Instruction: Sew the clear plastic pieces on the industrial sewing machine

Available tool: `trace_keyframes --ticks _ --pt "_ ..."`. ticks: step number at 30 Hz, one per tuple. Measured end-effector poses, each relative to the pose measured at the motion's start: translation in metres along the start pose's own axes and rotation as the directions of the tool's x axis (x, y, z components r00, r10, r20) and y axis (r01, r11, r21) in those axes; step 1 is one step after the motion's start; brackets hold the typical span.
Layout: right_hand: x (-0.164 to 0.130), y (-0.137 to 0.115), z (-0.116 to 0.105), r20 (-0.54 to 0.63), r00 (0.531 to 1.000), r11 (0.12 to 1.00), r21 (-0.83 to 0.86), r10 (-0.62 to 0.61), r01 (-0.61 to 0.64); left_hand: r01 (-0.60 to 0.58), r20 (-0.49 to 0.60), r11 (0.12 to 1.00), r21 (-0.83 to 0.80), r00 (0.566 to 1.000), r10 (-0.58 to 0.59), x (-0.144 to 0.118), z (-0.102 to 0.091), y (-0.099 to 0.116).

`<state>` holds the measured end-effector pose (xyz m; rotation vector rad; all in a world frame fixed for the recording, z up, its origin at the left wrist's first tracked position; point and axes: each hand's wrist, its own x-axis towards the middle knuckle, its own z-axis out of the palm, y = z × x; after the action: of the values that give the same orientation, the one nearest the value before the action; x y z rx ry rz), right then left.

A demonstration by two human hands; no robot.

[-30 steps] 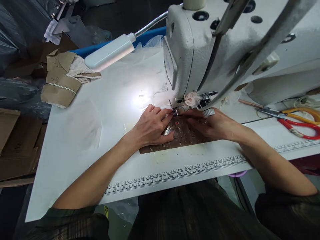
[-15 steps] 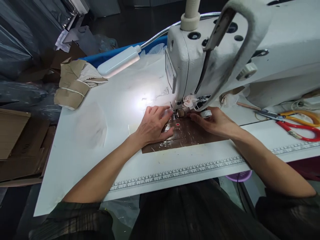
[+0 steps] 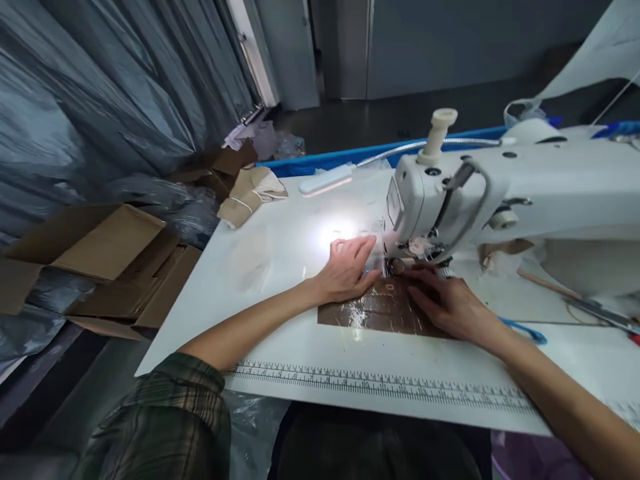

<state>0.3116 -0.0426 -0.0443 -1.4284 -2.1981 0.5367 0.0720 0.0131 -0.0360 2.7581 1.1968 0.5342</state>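
looking down through the head view, i see my left hand lying flat, fingers spread and slightly curled, pressing the left edge of a glossy brown sheet onto the white table; it grips nothing, only pins it down. my right hand rests palm down on the right part of the same sheet, fingers extended toward the presser foot of the white sewing machine, also pressing rather than pinching. the sheet lies flat just in front of the needle area, its far edge under the foot, with a small red mark near that edge. i judge it thin, light, limp and rather slippery from the shine, so it is best handled by flat palms near the edges on either side of the foot, not by a pinch. a lamp lights the table beyond the left hand; a printed ruler runs along the near edge, and cardboard boxes sit off to the left. against the picture half a second earlier, the view has lifted and pulled back, showing more of the room, while both hands stay on the sheet in much the same places.
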Motion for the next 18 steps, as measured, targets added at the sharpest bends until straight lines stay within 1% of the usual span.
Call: trace_keyframes --ticks 3,5,8,10,11,13,14,15,16,18 --pt "-0.001 0.003 0.005 -0.002 0.999 0.998 -0.056 -0.043 0.042 0.07 0.105 0.997 -0.021 0.992 -0.068 0.026 -0.008 -0.018" --pt "-0.001 0.005 0.008 -0.006 0.998 0.996 -0.072 -0.059 0.058 0.156 0.179 0.986 -0.063 0.973 -0.143 0.05 -0.014 -0.035" --pt "-0.002 0.004 0.005 -0.012 0.998 0.996 -0.069 -0.065 0.064 0.244 0.154 0.969 -0.038 0.96 -0.236 0.079 -0.02 -0.06" --pt "-0.003 -0.003 -0.003 0.011 0.993 0.993 -0.035 -0.115 0.115 0.29 0.108 0.957 -0.014 0.952 -0.287 0.089 -0.022 -0.072" --pt "-0.004 -0.01 -0.01 0.046 0.986 0.987 -0.003 -0.16 0.161 0.307 0.086 0.952 -0.004 0.948 -0.306 0.091 -0.023 -0.075" --pt "-0.009 -0.026 -0.026 0.139 0.954 0.963 0.084 -0.266 0.256 0.322 0.055 0.947 0.009 0.945 -0.322 0.086 -0.025 -0.079" --pt "-0.013 -0.035 -0.035 0.169 0.937 0.949 0.125 -0.307 0.289 0.322 0.049 0.947 0.014 0.946 -0.322 0.081 -0.027 -0.079" --pt "-0.018 -0.044 -0.045 0.169 0.923 0.935 0.154 -0.344 0.32 0.318 0.044 0.948 0.019 0.947 -0.318 0.073 -0.029 -0.078" --pt "-0.024 -0.051 -0.054 0.148 0.911 0.917 0.175 -0.384 0.358 0.309 0.036 0.951 0.027 0.95 -0.309 0.064 -0.031 -0.077" --pt "-0.041 -0.058 -0.07 -0.011 0.892 0.877 0.178 -0.453 0.447 0.286 0.001 0.957 0.053 0.958 -0.287 0.039 -0.038 -0.074"
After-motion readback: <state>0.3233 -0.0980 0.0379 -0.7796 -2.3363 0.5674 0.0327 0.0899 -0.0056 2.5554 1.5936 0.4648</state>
